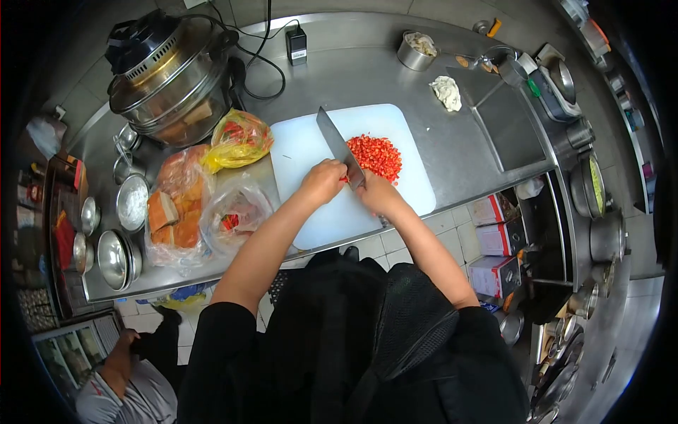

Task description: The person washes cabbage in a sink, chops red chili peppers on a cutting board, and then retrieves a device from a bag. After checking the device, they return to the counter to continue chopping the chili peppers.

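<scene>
A white cutting board [304, 148] lies on the steel counter. My right hand [379, 196] is closed around a kitchen knife [335, 138], its wide blade slanting across the board toward the upper left. Just left of the blade, my left hand [325, 181] has its fingers bent together on a red chili pepper [345, 179], of which only a small end shows. To the right of the knife, a heap of chopped red chili [376, 157] rests on the board.
Left of the board are a yellow bag of red peppers [244, 138], a clear bag [236, 212] with red pieces, and bagged bread [180, 212]. A large glass-bowled appliance [173, 78] stands behind them. A sink [508, 127] is at right. Another person [131, 389] is at lower left.
</scene>
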Motion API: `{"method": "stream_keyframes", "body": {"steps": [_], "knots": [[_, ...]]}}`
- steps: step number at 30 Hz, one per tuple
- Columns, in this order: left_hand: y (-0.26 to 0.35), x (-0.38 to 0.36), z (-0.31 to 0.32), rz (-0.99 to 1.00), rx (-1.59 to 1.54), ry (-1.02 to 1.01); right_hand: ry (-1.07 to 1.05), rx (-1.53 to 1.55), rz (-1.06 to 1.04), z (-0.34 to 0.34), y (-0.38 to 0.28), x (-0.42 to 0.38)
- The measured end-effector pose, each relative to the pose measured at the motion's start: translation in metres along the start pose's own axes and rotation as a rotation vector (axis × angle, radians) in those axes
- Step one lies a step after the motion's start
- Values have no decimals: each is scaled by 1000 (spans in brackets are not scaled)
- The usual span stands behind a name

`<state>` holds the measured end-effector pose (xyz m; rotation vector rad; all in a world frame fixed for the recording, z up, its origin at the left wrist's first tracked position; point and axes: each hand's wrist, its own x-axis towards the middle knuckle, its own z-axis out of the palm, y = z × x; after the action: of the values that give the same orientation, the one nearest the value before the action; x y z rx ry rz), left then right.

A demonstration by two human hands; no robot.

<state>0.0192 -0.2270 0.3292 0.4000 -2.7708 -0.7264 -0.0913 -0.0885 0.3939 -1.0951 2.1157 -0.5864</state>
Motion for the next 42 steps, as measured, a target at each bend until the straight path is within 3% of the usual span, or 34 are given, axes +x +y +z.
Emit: {"method": "stream_keyframes", "body": {"steps": [6,11,18,21,24,26,32,34,36,40,42], "knots": [[8,-17,-10,-71,-126,93,-10,-26,20,3,-5,-4],[8,-21,-16,-232,26,-72,0,-18,13,3,-7,-5],[5,-10,-14,-152,60,-113,-27,-65,-8,-3,-8,0],[10,-3,-15,-218,80,-195,-115,-119,39,-30,-36,-8],[3,-5,-1,-206,80,-120,-192,-118,54,-25,-32,-10],[1,-3,0,-163,72,-106,23,-141,-13,13,2,3],[2,1,0,-194,120,-160,-129,-146,71,-29,-33,-12],[0,0,2,-180,113,-139,-169,-127,88,-15,-24,-11],[0,3,1,-150,112,-110,12,-93,-10,13,5,4],[2,1,-2,-183,77,-122,-153,-67,53,-32,-34,-12],[4,-2,-3,-185,77,-144,-173,-101,81,-21,-32,-15]]}}
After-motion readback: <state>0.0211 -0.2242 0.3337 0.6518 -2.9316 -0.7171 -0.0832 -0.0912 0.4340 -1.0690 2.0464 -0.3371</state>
